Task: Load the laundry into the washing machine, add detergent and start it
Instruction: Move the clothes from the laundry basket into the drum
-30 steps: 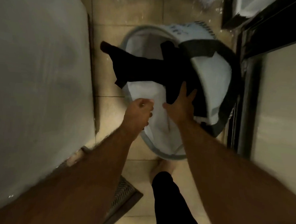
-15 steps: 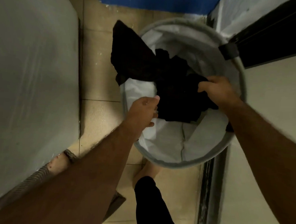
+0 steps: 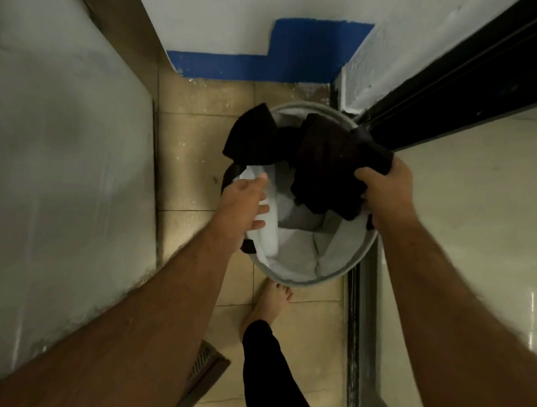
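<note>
Dark clothes hang bunched from the right hand, whose fingers clench them to lift them out of the round basket on the floor. The left hand grips the white liner at the rim, likely to steady it. Hanging clothes run mostly up-down.
</note>
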